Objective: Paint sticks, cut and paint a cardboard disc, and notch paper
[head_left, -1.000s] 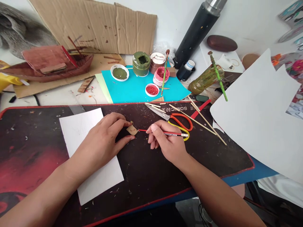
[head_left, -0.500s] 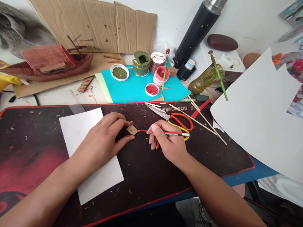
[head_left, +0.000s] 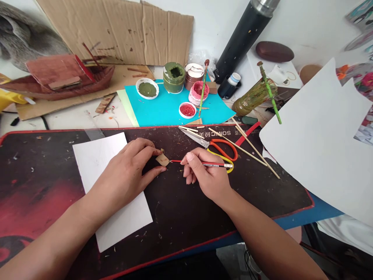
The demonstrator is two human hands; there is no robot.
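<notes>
Between thumb and forefinger, my left hand (head_left: 135, 161) grips a small tan piece of cardboard (head_left: 162, 160) low over the dark desk mat. My right hand (head_left: 205, 171) is closed around a red pencil (head_left: 210, 165), its tip touching or very near the right corner of the cardboard piece. Under my left hand and wrist lies a white sheet of paper (head_left: 128, 225). Just beyond my right hand, scissors (head_left: 205, 143) with orange and yellow handles rest on the mat, beside several thin wooden sticks (head_left: 247, 151).
A red model boat (head_left: 67, 79) stands at the back left. Paint jars (head_left: 174, 79) and lids sit on blue paper (head_left: 163, 112). A black thermos (head_left: 241, 39) leans behind them. Large white paper (head_left: 317, 144) covers the right side; red-edged desk mat (head_left: 186, 217) lies below.
</notes>
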